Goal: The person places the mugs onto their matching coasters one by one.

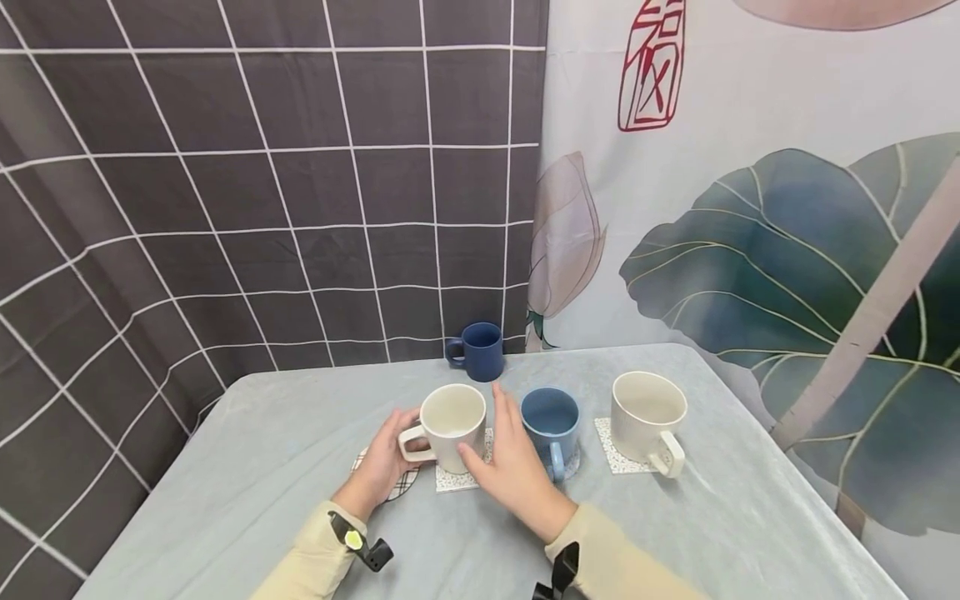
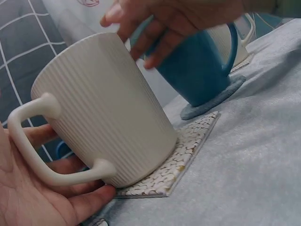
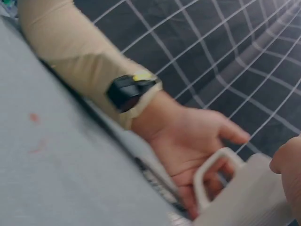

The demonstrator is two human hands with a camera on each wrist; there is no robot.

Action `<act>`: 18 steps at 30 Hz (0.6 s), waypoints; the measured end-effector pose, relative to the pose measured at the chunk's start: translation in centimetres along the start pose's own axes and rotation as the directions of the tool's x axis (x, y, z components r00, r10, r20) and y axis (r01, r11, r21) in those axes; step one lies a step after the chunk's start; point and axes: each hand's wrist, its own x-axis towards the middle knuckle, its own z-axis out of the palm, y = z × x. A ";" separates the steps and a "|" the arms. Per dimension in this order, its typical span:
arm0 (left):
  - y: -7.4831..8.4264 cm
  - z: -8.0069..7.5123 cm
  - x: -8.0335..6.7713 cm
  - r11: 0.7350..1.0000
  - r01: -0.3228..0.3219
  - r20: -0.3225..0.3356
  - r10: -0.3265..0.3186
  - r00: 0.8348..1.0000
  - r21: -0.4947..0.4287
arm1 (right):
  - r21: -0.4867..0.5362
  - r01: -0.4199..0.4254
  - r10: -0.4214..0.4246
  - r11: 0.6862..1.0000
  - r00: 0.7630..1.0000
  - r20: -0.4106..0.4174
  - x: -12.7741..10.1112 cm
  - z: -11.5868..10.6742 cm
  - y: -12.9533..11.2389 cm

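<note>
An off-white ribbed mug stands on a square speckled coaster, its handle pointing left. Beside that handle is my left hand, its fingers loosely bent and touching the mug's side and base, not wrapped round the handle in the left wrist view. My right hand is held to the right of the mug with fingers extended; in the left wrist view a small gap seems to part its fingertips from the rim. Just right of it stands a light blue mug on a round grey-blue coaster.
Behind, near the table's back edge, stands a dark blue mug. Another off-white mug sits on a speckled coaster at right. Under my left hand lies a plaid round coaster. A pale grey cloth covers the table.
</note>
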 end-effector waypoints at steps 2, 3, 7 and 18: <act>-0.1 0.0 0.0 1.000 -0.004 -0.006 0.004 1.000 -0.014 | 0.019 -0.035 0.034 0.999 0.999 0.002 -0.4 0.9 0.3; -0.2 -0.1 -0.1 1.000 -0.008 -0.003 0.008 1.000 -0.022 | 0.030 -0.053 0.053 0.998 0.999 0.003 -0.6 1.3 0.4; -0.3 -0.2 -0.2 1.000 0.001 0.010 -0.001 1.000 -0.019 | 0.065 -0.126 0.125 0.990 0.992 0.022 -1.1 2.6 1.5; 0.1 -0.2 -0.4 1.000 -0.003 0.056 0.003 0.998 0.005 | 0.077 -0.158 0.155 0.984 0.987 0.041 -1.5 4.0 3.1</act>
